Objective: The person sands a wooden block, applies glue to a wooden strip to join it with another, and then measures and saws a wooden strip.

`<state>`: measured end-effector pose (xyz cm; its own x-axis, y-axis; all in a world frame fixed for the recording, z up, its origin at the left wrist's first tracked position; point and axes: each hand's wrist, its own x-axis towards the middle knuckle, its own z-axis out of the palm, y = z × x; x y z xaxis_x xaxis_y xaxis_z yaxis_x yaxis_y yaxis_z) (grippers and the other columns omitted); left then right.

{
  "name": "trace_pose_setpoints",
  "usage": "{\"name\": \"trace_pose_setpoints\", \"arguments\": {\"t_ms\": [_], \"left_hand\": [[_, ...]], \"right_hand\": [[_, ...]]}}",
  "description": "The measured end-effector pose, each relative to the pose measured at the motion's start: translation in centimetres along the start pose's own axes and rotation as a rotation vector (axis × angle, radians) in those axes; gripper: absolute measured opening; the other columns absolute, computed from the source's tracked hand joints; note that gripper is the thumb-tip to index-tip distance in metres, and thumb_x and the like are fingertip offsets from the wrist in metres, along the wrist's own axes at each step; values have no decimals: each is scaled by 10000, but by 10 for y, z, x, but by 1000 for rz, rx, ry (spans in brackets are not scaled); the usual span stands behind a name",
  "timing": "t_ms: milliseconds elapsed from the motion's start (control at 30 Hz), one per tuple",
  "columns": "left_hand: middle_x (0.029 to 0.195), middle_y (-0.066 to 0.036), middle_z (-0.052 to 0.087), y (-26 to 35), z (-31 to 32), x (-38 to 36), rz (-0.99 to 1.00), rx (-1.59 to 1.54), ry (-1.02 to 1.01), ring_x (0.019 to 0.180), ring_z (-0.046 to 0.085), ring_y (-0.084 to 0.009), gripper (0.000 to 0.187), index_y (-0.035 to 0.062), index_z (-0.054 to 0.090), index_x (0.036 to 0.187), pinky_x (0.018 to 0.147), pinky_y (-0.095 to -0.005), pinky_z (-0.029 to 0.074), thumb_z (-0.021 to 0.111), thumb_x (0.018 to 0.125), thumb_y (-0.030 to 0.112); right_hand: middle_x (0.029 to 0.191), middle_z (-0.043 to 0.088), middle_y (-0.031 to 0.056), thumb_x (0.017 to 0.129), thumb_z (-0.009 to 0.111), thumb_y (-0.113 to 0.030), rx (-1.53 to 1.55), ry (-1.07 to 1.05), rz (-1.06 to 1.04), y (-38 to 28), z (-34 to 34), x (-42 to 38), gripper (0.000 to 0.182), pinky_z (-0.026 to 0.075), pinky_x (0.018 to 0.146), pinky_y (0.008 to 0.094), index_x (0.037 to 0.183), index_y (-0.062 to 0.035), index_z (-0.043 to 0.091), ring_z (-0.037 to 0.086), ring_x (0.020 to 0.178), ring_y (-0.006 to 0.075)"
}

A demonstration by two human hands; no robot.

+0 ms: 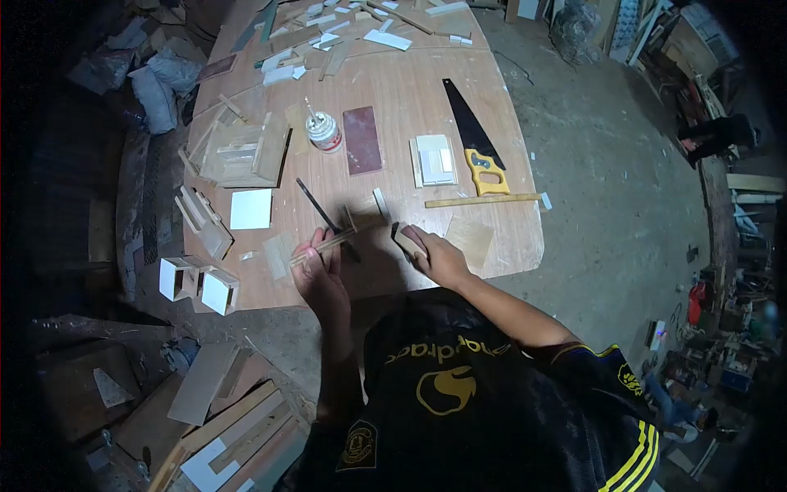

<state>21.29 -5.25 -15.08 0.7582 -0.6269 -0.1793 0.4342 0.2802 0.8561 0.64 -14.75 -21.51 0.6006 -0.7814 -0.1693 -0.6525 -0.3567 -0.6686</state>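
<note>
While the left hand (320,277) grips the slim wooden piece (338,239) above the near side of the table (410,92), the right hand (445,261) grasps a block (406,240) apart to the right; keep the piece steady, block level.

A wooden table (410,90) carries a handsaw (475,135), jar (325,134) and offcuts (388,39).

Lit coolly over the wooden table (422,82) at centre, black in the corners. Opening onto stained grey floor (590,164) at upper right. Heaped with pale sacks (154,100) at upper left, with boards (205,381) at lower left; cluttered down the right edge.
</note>
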Motion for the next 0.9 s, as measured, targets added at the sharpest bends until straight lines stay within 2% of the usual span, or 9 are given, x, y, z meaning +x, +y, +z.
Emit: {"name": "trace_pose_setpoints", "arguments": {"t_ms": [233,500,567,600,633,700,733,833,900], "left_hand": [[1155,-189,606,-29,-34,32,-351,-3,-29,1020,646,-289,275,15,436,1195,859,-365,565,553,953,72],[1126,-166,631,-40,-50,34,-549,85,-117,1026,645,-266,205,39,479,1150,869,-379,546,535,979,137],[1130,-168,634,-46,-43,28,-509,110,-109,1049,632,-258,224,31,484,1158,898,-379,527,523,988,171],[1134,-171,636,-48,-40,24,-469,138,-102,1071,619,-249,249,23,490,1166,927,-378,508,510,997,205],[1134,-171,636,-56,-42,23,-466,138,-96,1071,619,-249,249,23,490,1166,927,-378,508,510,997,205],[1136,-165,640,-77,-48,21,-350,184,-372,1072,597,-208,288,-12,518,1158,951,-337,464,525,993,223],[1136,-165,640,-74,-41,18,-348,182,-371,1072,597,-208,288,-12,518,1158,951,-337,464,525,993,223],[1122,-153,646,-65,-20,8,-180,449,-603,1022,590,-170,301,-35,570,1112,918,-304,451,536,988,237],[1115,-143,655,-69,-15,8,-302,424,-550,998,584,-140,321,-45,600,1108,873,-271,449,525,991,244]], "right_hand": [[1361,520,141,866,616,-137,266,-223,60,10,48,-3,592,448,983,421,1418,-203,412,539,1181,355],[1132,607,186,853,646,-157,36,-61,-81,26,73,13,512,459,922,434,1340,-108,494,571,1047,376],[1119,615,177,855,652,-173,10,201,-180,-4,47,10,486,452,925,435,1318,-102,523,566,1045,374],[1086,633,136,890,640,-208,188,183,-184,-12,40,11,434,465,892,386,1294,-82,545,601,999,287],[1086,633,136,890,640,-208,190,177,-188,-22,29,11,434,465,892,386,1294,-82,545,601,999,287],[1072,636,85,930,614,-218,923,-361,160,-42,5,9,373,473,843,318,1262,-56,562,596,955,163],[1003,645,48,941,617,-218,983,-345,120,-50,2,6,325,462,795,258,1211,-38,594,562,885,82],[938,661,37,921,647,-192,586,-375,30,-46,0,7,307,465,784,262,1181,-32,616,564,832,84],[880,669,25,906,671,-191,754,-291,53,-42,6,5,282,465,781,267,1133,-26,643,555,798,79]]}}
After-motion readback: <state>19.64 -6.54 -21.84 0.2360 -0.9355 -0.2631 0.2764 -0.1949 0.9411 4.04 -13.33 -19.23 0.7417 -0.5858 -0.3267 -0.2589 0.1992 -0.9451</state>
